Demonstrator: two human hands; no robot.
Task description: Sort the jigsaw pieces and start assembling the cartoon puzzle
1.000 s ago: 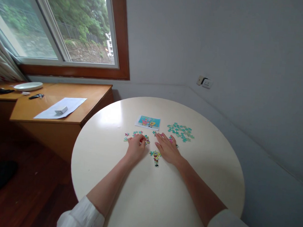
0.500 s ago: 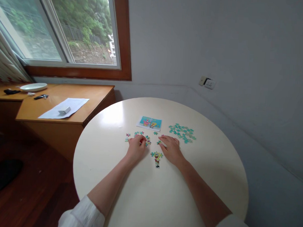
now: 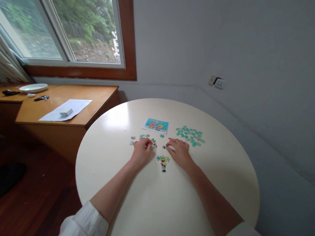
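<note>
My left hand rests on the table by a cluster of colourful jigsaw pieces, its fingers curled and thumb closed in; whatever it may hold is hidden. Across a small gap, my right hand has its thumb and index finger closed at a small jigsaw piece. Nearer to me and between the hands lies a joined part of the puzzle, showing a yellow cartoon figure. More pieces lie partly under both hands.
A picture card lies behind the hands on the round white table. Several loose green pieces spread at the right. A wooden desk stands at the left with a paper sheet, a small white box and a white plate.
My right hand's thumb and index finger have drawn together at the small jigsaw piece. My left hand stays nearly still. The view has shifted slightly.
</note>
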